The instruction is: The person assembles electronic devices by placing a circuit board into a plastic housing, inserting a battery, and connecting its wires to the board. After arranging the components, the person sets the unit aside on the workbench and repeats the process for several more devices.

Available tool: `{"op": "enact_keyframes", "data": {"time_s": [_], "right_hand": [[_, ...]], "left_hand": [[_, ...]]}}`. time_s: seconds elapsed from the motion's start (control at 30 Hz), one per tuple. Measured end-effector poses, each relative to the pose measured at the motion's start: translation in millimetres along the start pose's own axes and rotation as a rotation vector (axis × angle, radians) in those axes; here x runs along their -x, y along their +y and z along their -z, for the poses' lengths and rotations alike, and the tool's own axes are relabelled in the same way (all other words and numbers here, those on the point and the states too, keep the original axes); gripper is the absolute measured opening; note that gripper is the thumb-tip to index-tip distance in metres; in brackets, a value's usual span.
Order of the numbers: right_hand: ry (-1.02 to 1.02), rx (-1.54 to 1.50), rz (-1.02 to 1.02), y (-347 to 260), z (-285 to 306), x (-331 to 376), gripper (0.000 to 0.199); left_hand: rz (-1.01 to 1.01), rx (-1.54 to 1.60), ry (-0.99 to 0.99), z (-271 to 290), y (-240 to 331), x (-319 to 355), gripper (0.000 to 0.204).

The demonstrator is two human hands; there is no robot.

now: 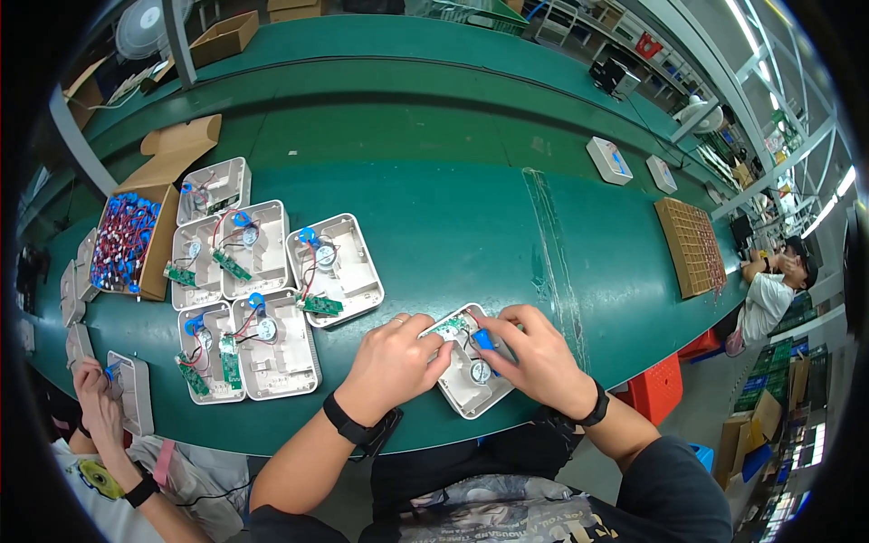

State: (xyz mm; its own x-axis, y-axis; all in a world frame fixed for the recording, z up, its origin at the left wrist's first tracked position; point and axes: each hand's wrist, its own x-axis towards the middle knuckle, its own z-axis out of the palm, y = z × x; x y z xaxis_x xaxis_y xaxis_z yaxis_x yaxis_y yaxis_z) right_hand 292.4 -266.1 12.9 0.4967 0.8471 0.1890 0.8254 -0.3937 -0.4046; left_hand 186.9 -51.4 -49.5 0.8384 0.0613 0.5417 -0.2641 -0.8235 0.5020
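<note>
In front of me on the green table lies a white plastic housing (463,395). Inside it are a small green circuit board (453,327), a round silver disc part (480,371) and a blue cylindrical part (482,339) with thin wires. My left hand (391,360) is closed at the housing's left edge, its thumb and forefinger beside the circuit board. From the right, my right hand (540,360) has its thumb and forefinger around the blue part, over the housing. The undersides of both hands' fingers are partly hidden.
Several similar housings (355,294) with boards and wires stand to the left. Behind them is a cardboard box (163,231) of blue wired parts. A co-worker's hand (98,398) works at far left. A divided brown tray (688,249) and another person (769,303) are at right.
</note>
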Motion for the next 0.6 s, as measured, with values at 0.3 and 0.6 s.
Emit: {"op": "enact_keyframes", "data": {"time_s": [0.3, 0.6], "right_hand": [[0.078, -0.005, 0.083, 11, -7, 17, 0.038], [-0.002, 0.033, 0.033, 7, -4, 50, 0.054]], "left_hand": [[0.009, -0.009, -0.034, 0, 2, -2, 0.014], [0.010, -0.006, -0.035, 1, 3, -3, 0.014]]}}
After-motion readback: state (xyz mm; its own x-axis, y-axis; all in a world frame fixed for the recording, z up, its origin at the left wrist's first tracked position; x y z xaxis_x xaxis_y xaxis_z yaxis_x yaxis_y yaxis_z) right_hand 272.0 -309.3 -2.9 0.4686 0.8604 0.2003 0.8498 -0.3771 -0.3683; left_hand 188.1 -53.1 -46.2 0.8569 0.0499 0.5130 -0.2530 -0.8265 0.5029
